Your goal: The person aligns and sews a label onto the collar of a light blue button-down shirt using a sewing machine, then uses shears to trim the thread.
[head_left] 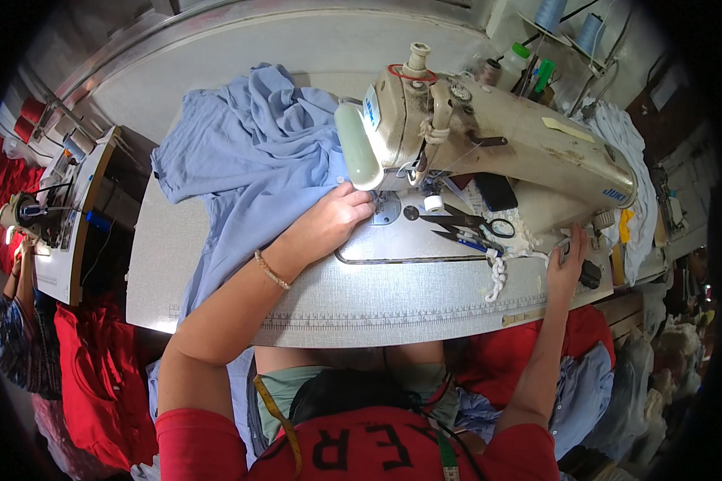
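A light blue garment (257, 136) lies bunched on the left of the sewing table, one part hanging over the front edge. My left hand (349, 207) is closed on the garment's edge, right beside the needle plate (387, 210) of a beige sewing machine (521, 120). Its fingertips are partly hidden. My right hand (568, 255) reaches to the base of the machine's right end, fingers apart against it; what the fingertips touch is unclear. Between my hands lie black scissors (473, 220), blue-handled snips (465, 239), a white bobbin-like piece (433, 204) and a knotted white cord (496, 276).
A dark phone-like object (496, 192) lies under the machine arm. Blue thread cones (550, 14) stand at the back right. White cloth (618, 152) hangs at the right. Red cloth (100, 385) lies at the left, near another person's arm (24, 276) at a second machine.
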The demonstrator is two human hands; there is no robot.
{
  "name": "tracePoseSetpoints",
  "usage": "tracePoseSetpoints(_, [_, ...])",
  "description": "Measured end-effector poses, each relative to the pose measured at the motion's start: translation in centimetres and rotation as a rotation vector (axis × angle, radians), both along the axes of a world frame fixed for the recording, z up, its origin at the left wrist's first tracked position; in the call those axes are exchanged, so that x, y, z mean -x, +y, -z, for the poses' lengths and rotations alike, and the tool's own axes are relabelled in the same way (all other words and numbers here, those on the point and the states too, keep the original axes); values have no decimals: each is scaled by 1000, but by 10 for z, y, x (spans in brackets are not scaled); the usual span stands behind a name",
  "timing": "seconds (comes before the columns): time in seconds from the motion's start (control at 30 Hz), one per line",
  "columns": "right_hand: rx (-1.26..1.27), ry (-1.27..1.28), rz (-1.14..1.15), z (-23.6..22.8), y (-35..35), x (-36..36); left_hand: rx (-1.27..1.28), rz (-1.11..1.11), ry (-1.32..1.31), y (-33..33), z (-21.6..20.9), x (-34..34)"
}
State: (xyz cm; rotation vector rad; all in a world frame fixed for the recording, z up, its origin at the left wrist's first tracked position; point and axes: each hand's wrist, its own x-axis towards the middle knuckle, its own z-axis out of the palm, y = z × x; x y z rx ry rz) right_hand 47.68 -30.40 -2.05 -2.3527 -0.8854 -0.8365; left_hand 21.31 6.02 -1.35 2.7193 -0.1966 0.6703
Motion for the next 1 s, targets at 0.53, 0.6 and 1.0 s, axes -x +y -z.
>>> tracePoseSetpoints(0.53, [76,29,122,9,0,2,33,-15,2,0,4,-2])
tracePoseSetpoints(0.6, [85,55,142,8,2,4,36,-15,-3,0,4,-2])
tracePoseSetpoints(1.0, [227,18,187,19,-3,-5,18,6,-9,-3,0,3])
